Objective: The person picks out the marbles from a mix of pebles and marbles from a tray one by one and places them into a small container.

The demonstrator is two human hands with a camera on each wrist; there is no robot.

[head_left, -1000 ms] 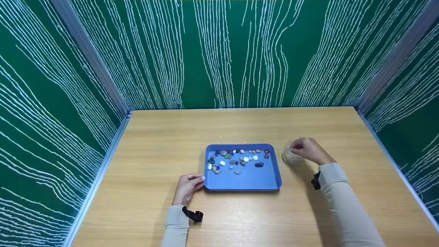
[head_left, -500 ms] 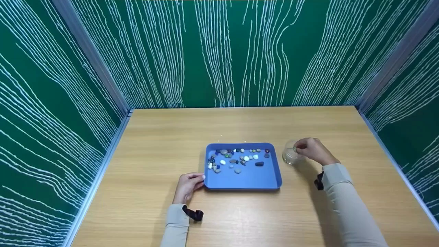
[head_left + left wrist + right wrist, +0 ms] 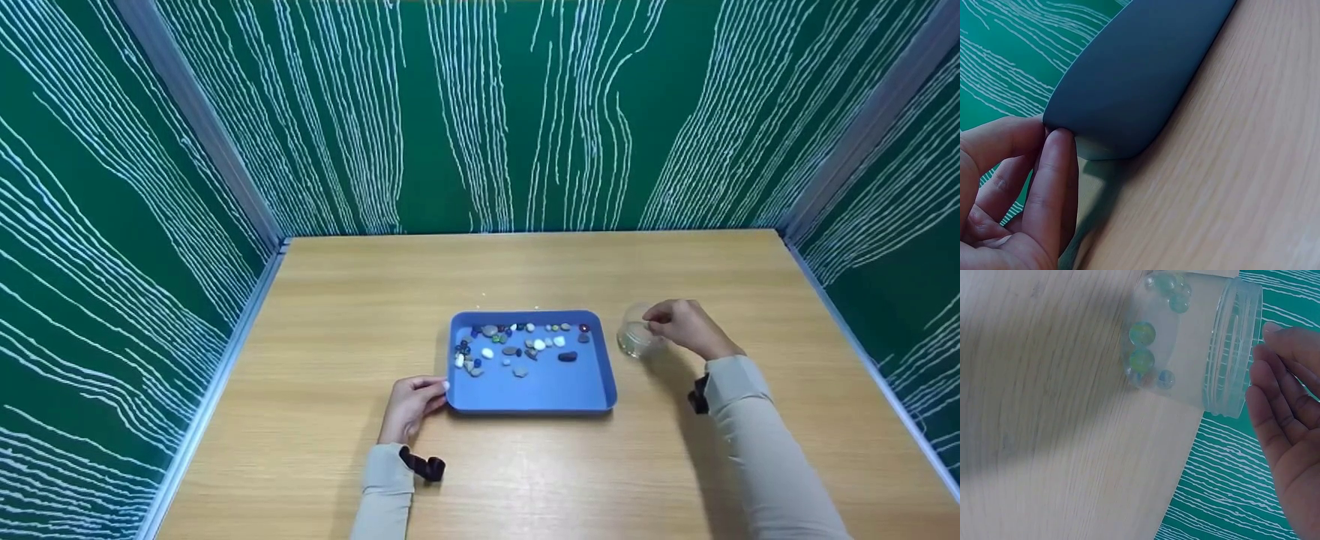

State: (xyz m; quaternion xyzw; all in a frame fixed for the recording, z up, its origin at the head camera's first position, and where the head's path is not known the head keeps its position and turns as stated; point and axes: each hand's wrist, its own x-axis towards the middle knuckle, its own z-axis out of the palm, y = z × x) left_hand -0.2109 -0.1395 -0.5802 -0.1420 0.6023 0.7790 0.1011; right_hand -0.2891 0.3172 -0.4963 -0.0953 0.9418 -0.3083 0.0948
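The left hand (image 3: 411,409) pinches the lower left corner of the blue tray (image 3: 536,394), which holds many small stones and marbles. In the left wrist view, thumb and fingers of the left hand (image 3: 1022,191) grip the rim of the tray (image 3: 1134,73). To the tray's right, the right hand (image 3: 690,328) hovers at the mouth of a clear jar (image 3: 636,342). From the right wrist, the jar (image 3: 1190,343) shows several glass marbles (image 3: 1141,360) at its bottom; beside its rim the right hand (image 3: 1292,405) has loosely bent fingers with nothing visible between them.
Small white specks (image 3: 483,295) lie on the wooden table (image 3: 360,300) behind the tray. Green panels (image 3: 420,150) with white wavy lines stand around the table's back and sides. A black wrist strap (image 3: 424,466) is on the left arm, another (image 3: 699,394) on the right.
The right hand has shifted slightly right at the jar's mouth. A small greenish thing seen at its fingertips half a second earlier no longer shows. The left hand has stayed at the tray's corner.
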